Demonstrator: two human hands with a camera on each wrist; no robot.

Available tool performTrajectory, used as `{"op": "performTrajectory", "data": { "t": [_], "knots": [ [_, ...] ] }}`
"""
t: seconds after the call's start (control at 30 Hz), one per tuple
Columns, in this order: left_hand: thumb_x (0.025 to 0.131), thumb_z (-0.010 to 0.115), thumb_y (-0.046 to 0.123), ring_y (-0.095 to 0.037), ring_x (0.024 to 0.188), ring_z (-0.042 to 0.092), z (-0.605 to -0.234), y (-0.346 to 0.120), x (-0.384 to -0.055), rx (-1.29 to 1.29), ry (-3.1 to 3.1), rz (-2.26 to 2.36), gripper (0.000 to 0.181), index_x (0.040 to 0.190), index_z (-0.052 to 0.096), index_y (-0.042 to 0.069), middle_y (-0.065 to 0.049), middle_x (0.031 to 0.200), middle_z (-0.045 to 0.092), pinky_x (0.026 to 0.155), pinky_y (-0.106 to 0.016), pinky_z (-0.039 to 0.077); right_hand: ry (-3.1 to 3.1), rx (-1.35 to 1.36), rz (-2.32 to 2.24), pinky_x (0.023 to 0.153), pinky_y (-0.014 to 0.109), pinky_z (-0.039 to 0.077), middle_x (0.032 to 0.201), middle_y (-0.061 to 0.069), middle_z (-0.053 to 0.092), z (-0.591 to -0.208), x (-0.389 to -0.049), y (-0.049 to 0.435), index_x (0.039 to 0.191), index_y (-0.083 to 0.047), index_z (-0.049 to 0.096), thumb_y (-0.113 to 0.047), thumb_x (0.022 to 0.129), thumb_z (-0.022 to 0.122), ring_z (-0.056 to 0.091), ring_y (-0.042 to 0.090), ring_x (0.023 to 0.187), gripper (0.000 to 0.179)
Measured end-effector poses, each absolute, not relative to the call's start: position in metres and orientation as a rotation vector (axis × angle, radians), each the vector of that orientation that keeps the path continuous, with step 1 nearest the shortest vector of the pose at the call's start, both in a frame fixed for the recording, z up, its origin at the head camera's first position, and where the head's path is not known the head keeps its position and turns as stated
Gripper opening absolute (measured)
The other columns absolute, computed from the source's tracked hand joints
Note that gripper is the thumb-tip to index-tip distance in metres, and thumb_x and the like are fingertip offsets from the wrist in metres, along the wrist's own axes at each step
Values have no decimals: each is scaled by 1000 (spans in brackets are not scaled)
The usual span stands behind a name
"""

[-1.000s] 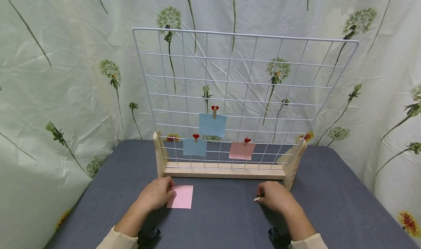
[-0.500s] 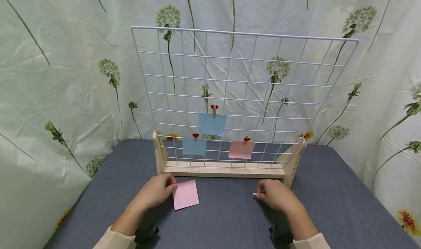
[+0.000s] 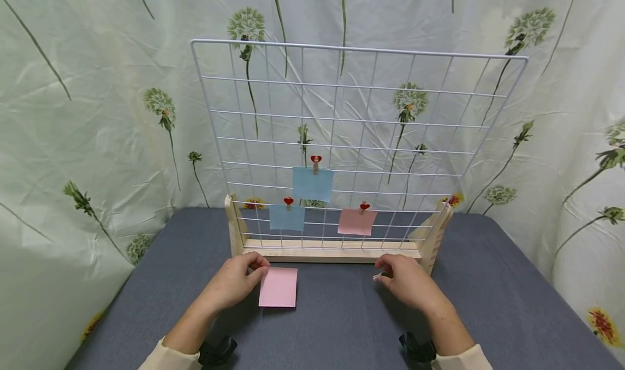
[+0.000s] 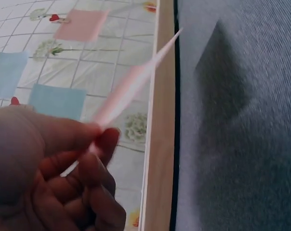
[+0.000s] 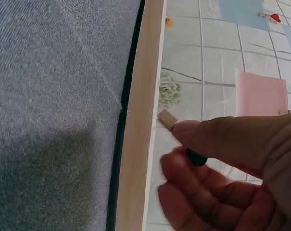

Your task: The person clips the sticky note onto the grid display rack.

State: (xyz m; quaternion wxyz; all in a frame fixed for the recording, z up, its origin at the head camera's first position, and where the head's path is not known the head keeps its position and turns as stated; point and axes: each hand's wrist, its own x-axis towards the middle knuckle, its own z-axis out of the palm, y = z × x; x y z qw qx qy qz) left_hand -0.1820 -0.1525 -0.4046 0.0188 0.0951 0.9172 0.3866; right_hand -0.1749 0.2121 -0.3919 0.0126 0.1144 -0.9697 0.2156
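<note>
At the near left of the rack, my left hand (image 3: 233, 284) pinches a square pink paper note (image 3: 278, 287) by its upper left corner between thumb and finger. The note is raised off the cloth and casts a shadow, seen nearly edge-on in the left wrist view. My right hand (image 3: 409, 286), near the rack's right foot, pinches a small wooden clothespin (image 5: 167, 118). Its pale tip pokes out past the thumb, and a dark green rounded part (image 5: 197, 158) shows beneath. Fingers hide the rest of the clothespin.
A white wire grid (image 3: 337, 121) stands in a wooden base (image 3: 332, 256) on the dark grey cloth (image 3: 337, 326). Clothespins with red hearts fasten an upper blue note (image 3: 312, 184), a lower blue note (image 3: 286, 218) and a pink note (image 3: 357, 222) to it. Behind hangs a floral curtain (image 3: 112, 142).
My left hand has lifted the pink note off the cloth and moved it slightly right. My right hand has moved slightly up toward the rack, still gripping the clothespin.
</note>
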Motion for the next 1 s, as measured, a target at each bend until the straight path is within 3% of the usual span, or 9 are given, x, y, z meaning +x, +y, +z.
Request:
{"op": "performTrajectory", "data": {
  "t": [0.2, 0.37, 0.5, 0.63, 0.73, 1.0],
  "knots": [
    [99, 68, 23, -13, 72, 54, -404, -153, -182, 420, 2629, 1441, 14, 106, 70, 11, -2, 87, 63, 61, -27, 46, -2957, 355, 696, 65, 28, 45, 73, -7, 63, -389, -175, 209, 84, -17, 73, -17, 88, 80, 52, 7, 68, 8],
    [99, 68, 24, -12, 65, 53, -401, -151, -181, 435, 2583, 1481, 15, 106, 69, 10, -2, 81, 59, 59, -27, 46, -2905, 390, 749, 63, 25, 43, 76, -9, 65, -386, -174, 210, 88, -16, 74, -19, 92, 77, 51, 7, 68, 5],
    [99, 67, 24, -12, 65, 54, -399, -151, -180, 455, 2578, 1488, 15, 105, 69, 10, -2, 83, 59, 58, -27, 46, -2804, 440, 758, 69, 28, 49, 85, -6, 70, -384, -173, 212, 93, -13, 76, -15, 94, 74, 58, 8, 76, 3],
    [100, 67, 22, -11, 64, 54, -398, -149, -177, 492, 2564, 1509, 16, 108, 69, 9, -5, 86, 61, 57, -27, 45, -2703, 424, 718, 75, 35, 53, 96, 2, 73, -382, -173, 212, 102, -10, 78, -8, 94, 72, 64, 13, 87, 11],
    [100, 66, 20, -10, 64, 53, -396, -148, -175, 509, 2551, 1524, 16, 110, 70, 8, -8, 87, 62, 56, -26, 44, -2666, 361, 738, 73, 35, 53, 96, 4, 73, -380, -172, 212, 109, -7, 76, -8, 94, 72, 63, 14, 85, 16],
    [98, 69, 18, -8, 67, 52, -392, -141, -170, 535, 2538, 1577, 18, 111, 70, 6, -7, 94, 67, 60, -24, 45, -2518, 303, 752, 68, 32, 57, 90, 3, 76, -375, -169, 213, 101, -8, 78, -13, 89, 79, 68, 13, 78, 13]
  ]
}}
